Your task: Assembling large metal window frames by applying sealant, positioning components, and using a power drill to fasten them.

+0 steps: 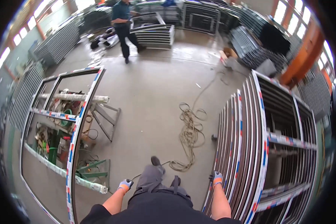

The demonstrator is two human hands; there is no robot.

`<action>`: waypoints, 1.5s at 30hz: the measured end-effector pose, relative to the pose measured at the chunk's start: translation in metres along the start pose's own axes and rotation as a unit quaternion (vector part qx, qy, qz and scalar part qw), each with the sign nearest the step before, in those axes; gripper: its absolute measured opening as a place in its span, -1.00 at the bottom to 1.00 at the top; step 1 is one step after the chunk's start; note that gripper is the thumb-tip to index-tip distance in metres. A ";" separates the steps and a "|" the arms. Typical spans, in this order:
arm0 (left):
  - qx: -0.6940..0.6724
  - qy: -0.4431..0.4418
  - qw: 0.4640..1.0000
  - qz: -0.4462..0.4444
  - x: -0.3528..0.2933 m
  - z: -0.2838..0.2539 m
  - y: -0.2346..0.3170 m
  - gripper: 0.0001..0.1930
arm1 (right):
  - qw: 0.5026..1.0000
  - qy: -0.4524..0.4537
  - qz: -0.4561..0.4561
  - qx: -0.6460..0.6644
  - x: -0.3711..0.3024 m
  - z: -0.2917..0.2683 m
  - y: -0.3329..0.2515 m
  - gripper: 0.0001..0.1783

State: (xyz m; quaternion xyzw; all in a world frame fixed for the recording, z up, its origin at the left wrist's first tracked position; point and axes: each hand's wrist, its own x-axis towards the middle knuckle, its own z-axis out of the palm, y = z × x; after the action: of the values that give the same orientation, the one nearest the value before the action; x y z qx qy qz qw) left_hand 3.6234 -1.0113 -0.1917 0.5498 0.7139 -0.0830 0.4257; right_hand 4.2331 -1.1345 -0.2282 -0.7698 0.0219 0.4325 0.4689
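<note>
Support: grey concrete floor (153,93) | centre: coiled beige rope (190,130) | right: stack of upright grey window frames (246,149) | left: grey metal trestle (106,117) | far: flat pile of grey frames (155,35)

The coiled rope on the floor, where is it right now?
In the head view the coiled rope lies on the concrete floor just right of centre, ahead of the person's feet, left of the stack of window frames that the right hand touches.

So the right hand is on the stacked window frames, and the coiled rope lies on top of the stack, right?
Not quite. The head view shows the right hand at the stacked window frames, but the coiled rope lies on the concrete floor beside the stack.
</note>
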 end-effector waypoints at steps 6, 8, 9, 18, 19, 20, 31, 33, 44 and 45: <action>-0.014 -0.076 0.997 0.014 0.091 0.015 0.010 -0.58 | 0.999 -0.022 -0.007 -0.037 0.077 0.117 -0.085 -0.85; 0.017 -0.055 0.998 0.003 0.136 -0.005 0.027 -0.49 | 0.998 -0.030 0.026 -0.044 0.094 0.152 -0.080 -0.79; 0.030 -0.059 0.997 -0.026 0.162 -0.012 0.020 -0.47 | 0.994 -0.055 0.080 -0.045 0.105 0.169 -0.073 -0.75; -0.200 0.197 0.960 -0.012 0.314 -0.272 0.165 -0.61 | 0.918 -0.274 0.017 -0.287 0.127 0.293 -0.130 -0.78; -0.231 0.235 0.944 0.006 0.318 -0.294 0.173 -0.63 | 0.912 -0.283 0.014 -0.296 0.136 0.320 -0.151 -0.78; -0.238 0.242 0.941 -0.004 0.320 -0.308 0.177 -0.63 | 0.914 -0.259 0.057 -0.307 0.150 0.345 -0.168 -0.76; -0.322 0.302 0.857 -0.267 0.270 -0.213 0.099 -0.65 | 0.828 -0.349 -0.006 -0.439 0.217 0.689 -0.343 -0.66; -0.334 0.304 0.836 -0.311 0.249 -0.182 0.093 -0.65 | 0.791 -0.387 -0.030 -0.473 0.191 0.742 -0.353 -0.70; -0.357 0.502 0.637 -0.463 0.164 -0.208 0.042 -0.64 | 0.354 -0.608 -0.431 -0.565 -0.129 0.902 -0.293 -0.68; -0.319 0.558 0.623 -0.445 0.160 -0.220 0.017 -0.60 | 0.357 -0.602 -0.433 -0.567 -0.167 0.908 -0.286 -0.68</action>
State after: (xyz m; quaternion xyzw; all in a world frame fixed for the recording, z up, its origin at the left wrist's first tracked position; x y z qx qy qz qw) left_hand 3.5188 -0.7622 -0.1604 -0.0645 0.9538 0.2934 0.0050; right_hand 3.6685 -0.3640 -0.0821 -0.2902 -0.8533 0.4277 -0.0687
